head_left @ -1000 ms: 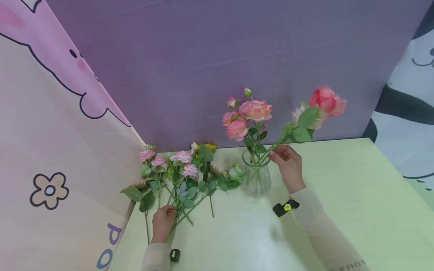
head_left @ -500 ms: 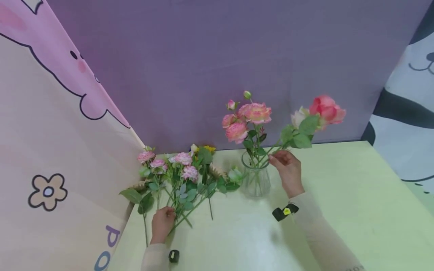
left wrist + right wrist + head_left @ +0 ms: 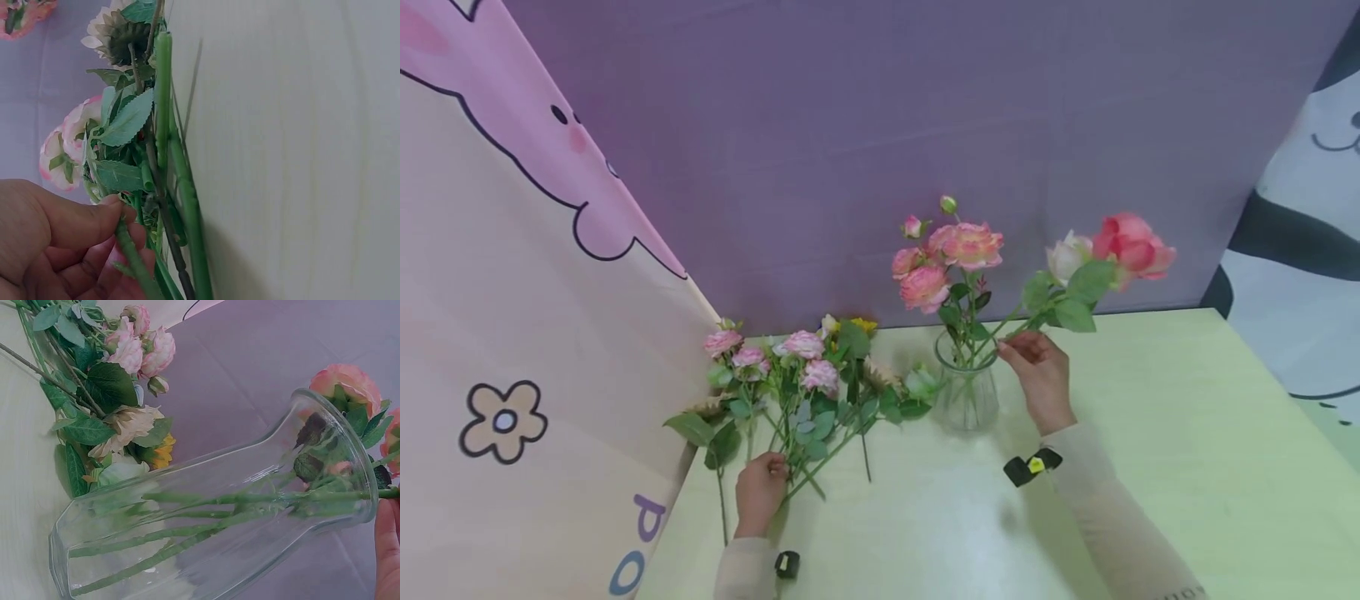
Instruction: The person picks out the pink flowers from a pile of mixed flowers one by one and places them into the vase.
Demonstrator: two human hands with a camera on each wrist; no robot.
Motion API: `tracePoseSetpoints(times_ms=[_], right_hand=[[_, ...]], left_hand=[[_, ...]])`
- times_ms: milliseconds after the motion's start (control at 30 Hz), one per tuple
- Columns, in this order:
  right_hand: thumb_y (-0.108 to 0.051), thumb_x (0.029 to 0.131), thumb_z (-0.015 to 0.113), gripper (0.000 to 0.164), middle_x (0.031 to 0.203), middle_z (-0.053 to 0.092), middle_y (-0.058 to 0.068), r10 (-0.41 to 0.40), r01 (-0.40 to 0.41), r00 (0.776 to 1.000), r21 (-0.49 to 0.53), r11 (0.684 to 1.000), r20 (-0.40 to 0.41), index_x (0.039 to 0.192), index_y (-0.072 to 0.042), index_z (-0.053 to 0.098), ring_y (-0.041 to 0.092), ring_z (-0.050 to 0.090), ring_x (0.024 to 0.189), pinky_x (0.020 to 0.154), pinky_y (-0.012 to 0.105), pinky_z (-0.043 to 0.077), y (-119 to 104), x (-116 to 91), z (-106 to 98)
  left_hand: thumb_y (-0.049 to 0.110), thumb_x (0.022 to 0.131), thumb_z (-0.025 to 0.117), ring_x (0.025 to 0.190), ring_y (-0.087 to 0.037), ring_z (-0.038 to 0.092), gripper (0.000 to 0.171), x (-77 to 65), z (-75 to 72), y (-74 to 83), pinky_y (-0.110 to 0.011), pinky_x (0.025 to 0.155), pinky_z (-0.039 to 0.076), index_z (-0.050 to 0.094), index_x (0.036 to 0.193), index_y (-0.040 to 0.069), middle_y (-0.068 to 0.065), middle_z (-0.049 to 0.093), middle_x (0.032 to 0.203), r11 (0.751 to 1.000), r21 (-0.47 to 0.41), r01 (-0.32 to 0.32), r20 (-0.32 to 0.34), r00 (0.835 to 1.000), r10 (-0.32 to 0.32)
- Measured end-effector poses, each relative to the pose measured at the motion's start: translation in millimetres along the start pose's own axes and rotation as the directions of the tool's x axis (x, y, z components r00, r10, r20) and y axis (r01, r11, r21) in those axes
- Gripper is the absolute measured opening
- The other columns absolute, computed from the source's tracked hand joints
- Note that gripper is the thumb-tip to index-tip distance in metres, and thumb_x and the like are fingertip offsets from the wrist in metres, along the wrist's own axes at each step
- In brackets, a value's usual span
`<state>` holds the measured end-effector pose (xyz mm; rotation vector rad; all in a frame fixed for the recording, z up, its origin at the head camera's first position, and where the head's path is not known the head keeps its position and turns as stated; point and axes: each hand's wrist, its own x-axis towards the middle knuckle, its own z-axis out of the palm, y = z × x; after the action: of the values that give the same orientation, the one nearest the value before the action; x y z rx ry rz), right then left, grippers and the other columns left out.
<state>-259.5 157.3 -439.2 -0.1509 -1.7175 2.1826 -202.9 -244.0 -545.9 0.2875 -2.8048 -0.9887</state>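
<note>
At the mouth of the glass vase (image 3: 967, 400), my right hand (image 3: 1039, 375) pinches a green flower stem (image 3: 331, 495). That stem passes through the opening, its lower end above the vase bottom in the right wrist view. A coral-pink rose (image 3: 1133, 246) and a white rose (image 3: 1070, 257) lean out to the right above this hand. Pink-orange flowers (image 3: 966, 246) stand upright in the vase. At left, my left hand (image 3: 762, 492) pinches a green stem (image 3: 132, 256) between thumb and fingers, beside the pile of flowers. The flower head of that stem is hidden among the leaves.
Pale pink flowers (image 3: 805, 346), leaves and a yellow flower (image 3: 865, 325) lie piled on the light table (image 3: 1150, 417), left of the vase. Several loose stems point toward the front. A purple backdrop (image 3: 850, 150) rises behind, and a printed panel (image 3: 550, 317) stands at left.
The coral-pink rose has dipped slightly and swung a little right, and the white rose shows more clearly beside it. The left hand stays in place at the pile.
</note>
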Motion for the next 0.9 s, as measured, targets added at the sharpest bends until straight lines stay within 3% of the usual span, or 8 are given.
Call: tracePoseSetpoints(times_ms=[200,467,667,900], right_hand=[[0.000,0.082,0.070,0.014,0.079,0.065,-0.006,0.004,-0.005,1.000,-0.080,0.997,-0.016,0.083,-0.011,0.060,0.007,0.061,0.073,0.071,0.017,0.052,0.5,1.5,-0.6],[0.000,0.082,0.069,0.013,0.076,0.063,-0.008,0.028,-0.034,0.999,-0.128,0.991,-0.045,0.084,-0.009,0.059,0.005,0.060,0.071,0.070,0.016,0.053,4.7,6.4,-0.9],[0.001,0.082,0.068,0.013,0.074,0.061,-0.013,0.022,-0.030,0.999,-0.187,0.982,-0.047,0.088,-0.005,0.057,0.003,0.058,0.071,0.068,0.014,0.051,6.6,8.8,0.7],[-0.001,0.083,0.068,0.014,0.076,0.060,-0.011,0.060,-0.065,0.998,-0.171,0.983,-0.038,0.087,-0.009,0.057,0.004,0.057,0.072,0.070,0.016,0.052,7.2,10.7,0.2]], left_hand=[[0.002,0.083,0.065,0.076,-0.027,0.064,0.014,0.6,-3.9,2.4,-0.040,0.065,0.052,0.067,0.097,-0.003,-0.015,0.069,0.087,0.999,-0.026,0.021,-0.022,1.000,-0.022],[0.004,0.086,0.064,0.077,-0.027,0.065,0.015,0.6,-10.5,8.4,-0.037,0.064,0.053,0.067,0.100,-0.002,-0.016,0.068,0.090,0.995,-0.077,0.063,0.003,0.998,-0.063],[0.002,0.086,0.064,0.080,-0.031,0.065,0.015,-3.5,-14.8,16.9,-0.040,0.066,0.054,0.066,0.100,-0.004,-0.018,0.068,0.092,0.992,-0.115,0.045,-0.019,0.999,-0.047],[0.001,0.085,0.063,0.081,-0.031,0.065,0.015,-4.8,-11.9,21.4,-0.040,0.067,0.053,0.066,0.099,-0.005,-0.015,0.067,0.089,0.988,-0.148,0.031,-0.042,0.998,-0.037]])
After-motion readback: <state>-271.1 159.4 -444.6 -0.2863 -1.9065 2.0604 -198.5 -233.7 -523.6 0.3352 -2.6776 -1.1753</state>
